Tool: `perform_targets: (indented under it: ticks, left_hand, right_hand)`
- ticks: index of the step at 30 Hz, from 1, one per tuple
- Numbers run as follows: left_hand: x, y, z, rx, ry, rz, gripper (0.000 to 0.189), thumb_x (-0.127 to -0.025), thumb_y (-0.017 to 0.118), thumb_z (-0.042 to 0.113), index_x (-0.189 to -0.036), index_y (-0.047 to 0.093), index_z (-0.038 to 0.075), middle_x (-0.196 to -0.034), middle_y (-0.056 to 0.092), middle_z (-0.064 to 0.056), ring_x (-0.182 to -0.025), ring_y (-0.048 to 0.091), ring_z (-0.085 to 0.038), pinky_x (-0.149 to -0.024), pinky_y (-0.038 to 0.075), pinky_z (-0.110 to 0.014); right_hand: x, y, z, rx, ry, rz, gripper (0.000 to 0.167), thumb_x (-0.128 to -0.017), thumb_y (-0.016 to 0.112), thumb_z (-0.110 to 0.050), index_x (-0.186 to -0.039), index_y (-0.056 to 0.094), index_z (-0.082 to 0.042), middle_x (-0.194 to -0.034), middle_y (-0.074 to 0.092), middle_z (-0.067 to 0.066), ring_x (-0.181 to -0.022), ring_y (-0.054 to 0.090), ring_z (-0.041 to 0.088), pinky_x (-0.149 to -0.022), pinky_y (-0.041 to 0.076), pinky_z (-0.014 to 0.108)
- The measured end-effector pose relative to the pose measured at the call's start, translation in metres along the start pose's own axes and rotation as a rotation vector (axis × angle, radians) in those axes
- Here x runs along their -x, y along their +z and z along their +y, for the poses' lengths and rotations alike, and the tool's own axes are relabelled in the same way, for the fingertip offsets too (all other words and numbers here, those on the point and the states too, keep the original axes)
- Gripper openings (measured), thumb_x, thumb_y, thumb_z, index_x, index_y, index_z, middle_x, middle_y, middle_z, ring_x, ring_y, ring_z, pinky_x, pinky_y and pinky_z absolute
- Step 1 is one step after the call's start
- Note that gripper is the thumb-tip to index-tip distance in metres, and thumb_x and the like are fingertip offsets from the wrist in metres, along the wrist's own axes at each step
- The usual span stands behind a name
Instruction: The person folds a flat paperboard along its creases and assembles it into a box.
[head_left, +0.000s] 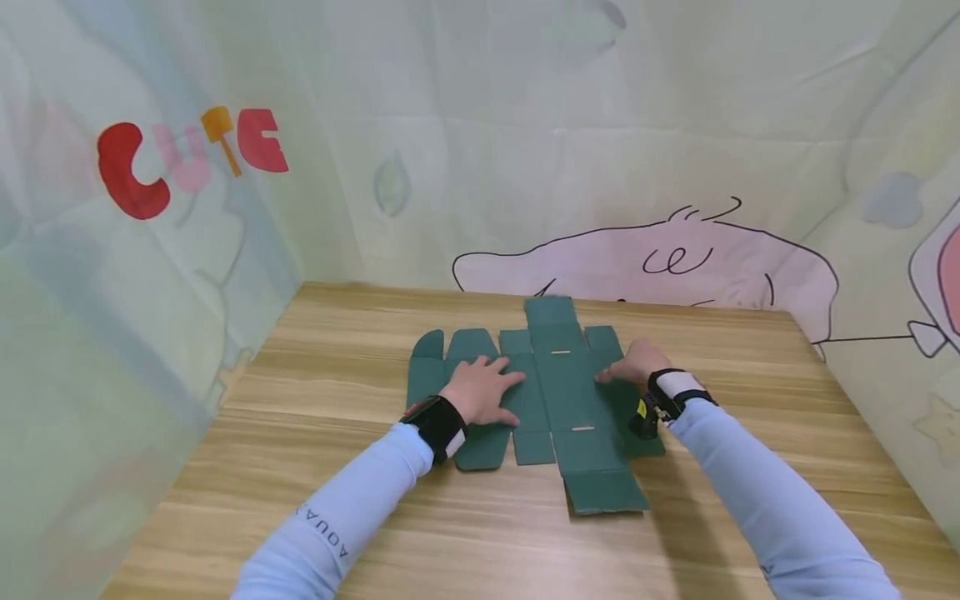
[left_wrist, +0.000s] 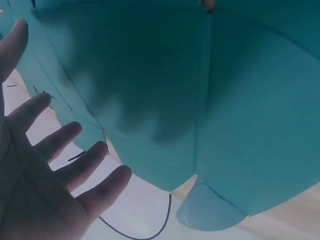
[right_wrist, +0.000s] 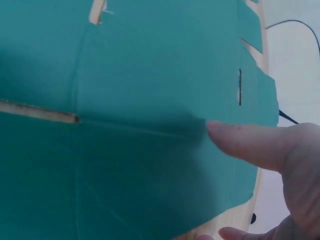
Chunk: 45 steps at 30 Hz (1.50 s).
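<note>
A dark green flattened cardboard box lies unfolded on the wooden table, with flaps, creases and narrow slots. My left hand is spread over its left panels. In the left wrist view the fingers of that hand are apart and hold nothing; whether they touch the card I cannot tell. At the right panel is my right hand. In the right wrist view its straight thumb has its tip at a crease of the cardboard. The other fingers of this hand are mostly out of sight.
The wooden table reaches back to a printed cloth backdrop with cartoon figures and coloured letters. Cloth also hangs along the left and right sides. The box's near flap tilts slightly off the tabletop.
</note>
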<state>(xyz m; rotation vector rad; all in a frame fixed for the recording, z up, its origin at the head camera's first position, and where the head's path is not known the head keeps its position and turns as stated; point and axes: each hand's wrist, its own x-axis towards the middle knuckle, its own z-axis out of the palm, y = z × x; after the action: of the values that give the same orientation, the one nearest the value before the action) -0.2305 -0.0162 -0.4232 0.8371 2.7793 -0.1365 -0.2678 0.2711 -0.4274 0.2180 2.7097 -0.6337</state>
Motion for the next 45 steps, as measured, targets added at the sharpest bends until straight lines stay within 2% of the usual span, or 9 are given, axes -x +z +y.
perform_targets:
  ticks: [3, 8, 11, 15, 19, 29, 36, 40, 45]
  left_hand:
    - [-0.001, 0.002, 0.001, -0.001, 0.004, -0.003, 0.079, -0.089, 0.063, 0.065, -0.156, 0.036, 0.034, -0.165, 0.034, -0.002, -0.150, 0.037, -0.031, -0.113, 0.043, -0.051]
    - [0.000, 0.008, 0.000, 0.014, 0.002, -0.014, 0.080, -0.087, 0.065, 0.065, -0.156, 0.037, 0.035, -0.164, 0.035, -0.002, -0.147, 0.040, -0.031, -0.110, 0.046, -0.051]
    - [0.000, 0.011, -0.001, 0.021, -0.002, -0.017, 0.080, -0.087, 0.065, 0.065, -0.156, 0.037, 0.035, -0.164, 0.035, -0.002, -0.146, 0.042, -0.031, -0.109, 0.047, -0.051]
    - [-0.001, 0.012, -0.001, 0.023, -0.002, -0.014, 0.078, -0.088, 0.064, 0.066, -0.155, 0.038, 0.035, -0.164, 0.035, -0.002, -0.145, 0.043, -0.031, -0.107, 0.048, -0.051]
    - [-0.002, 0.013, -0.001, 0.022, -0.006, -0.019, 0.078, -0.088, 0.063, 0.066, -0.155, 0.038, 0.035, -0.164, 0.035, -0.002, -0.145, 0.043, -0.031, -0.107, 0.048, -0.051]
    - [-0.003, 0.013, 0.002, 0.019, -0.016, -0.033, 0.078, -0.088, 0.063, 0.066, -0.155, 0.038, 0.036, -0.164, 0.035, -0.002, -0.145, 0.043, -0.031, -0.105, 0.050, -0.050]
    - [-0.002, 0.013, 0.007, 0.007, -0.027, -0.036, 0.079, -0.087, 0.063, 0.068, -0.155, 0.037, 0.037, -0.163, 0.035, -0.004, -0.144, 0.042, -0.033, -0.103, 0.051, -0.049]
    - [-0.001, 0.013, 0.011, -0.006, -0.040, -0.037, 0.079, -0.087, 0.062, 0.069, -0.155, 0.037, 0.038, -0.163, 0.036, -0.004, -0.143, 0.043, -0.032, -0.100, 0.053, -0.047]
    - [0.000, 0.015, 0.018, -0.057, -0.044, -0.041, 0.080, -0.087, 0.058, 0.073, -0.156, 0.035, 0.039, -0.162, 0.037, -0.004, -0.140, 0.046, -0.031, -0.096, 0.054, -0.044]
  right_hand:
    - [0.002, 0.001, -0.002, 0.012, -0.007, 0.008, 0.044, -0.082, 0.078, -0.033, -0.086, 0.060, 0.007, -0.085, 0.057, 0.015, -0.071, 0.059, 0.025, -0.054, 0.050, 0.029]
    - [0.003, 0.002, -0.004, 0.025, 0.004, -0.002, 0.048, -0.082, 0.078, -0.032, -0.095, 0.059, 0.010, -0.085, 0.053, 0.013, -0.072, 0.057, 0.024, -0.054, 0.049, 0.027]
    - [0.002, 0.003, -0.005, 0.033, 0.019, -0.017, 0.062, -0.083, 0.078, -0.033, -0.112, 0.057, 0.017, -0.102, 0.060, 0.027, -0.086, 0.062, 0.032, -0.064, 0.055, 0.034]
    - [0.001, 0.002, -0.006, 0.047, 0.030, -0.026, 0.076, -0.085, 0.076, -0.034, -0.128, 0.048, 0.021, -0.129, 0.056, 0.038, -0.109, 0.062, 0.043, -0.084, 0.058, 0.047]
    - [0.002, 0.002, -0.007, 0.045, 0.034, -0.036, 0.078, -0.086, 0.076, -0.033, -0.132, 0.045, 0.021, -0.135, 0.052, 0.040, -0.120, 0.058, 0.048, -0.094, 0.055, 0.053]
    - [0.007, -0.002, -0.010, 0.025, 0.039, -0.067, 0.066, -0.085, 0.073, -0.021, -0.130, 0.050, 0.021, -0.136, 0.053, 0.039, -0.119, 0.059, 0.046, -0.100, 0.052, 0.054]
    - [0.007, -0.001, -0.015, 0.072, -0.013, -0.012, 0.054, -0.082, 0.073, -0.016, -0.121, 0.058, 0.018, -0.127, 0.060, 0.037, -0.106, 0.064, 0.042, -0.093, 0.056, 0.052]
    - [0.004, 0.000, -0.016, 0.097, -0.050, 0.022, 0.039, -0.080, 0.071, -0.012, -0.108, 0.063, 0.013, -0.110, 0.066, 0.030, -0.091, 0.064, 0.034, -0.079, 0.057, 0.045]
    - [0.004, 0.002, -0.021, 0.115, -0.077, 0.079, 0.013, -0.078, 0.066, -0.005, -0.087, 0.063, 0.004, -0.082, 0.059, 0.016, -0.070, 0.056, 0.026, -0.056, 0.046, 0.032]
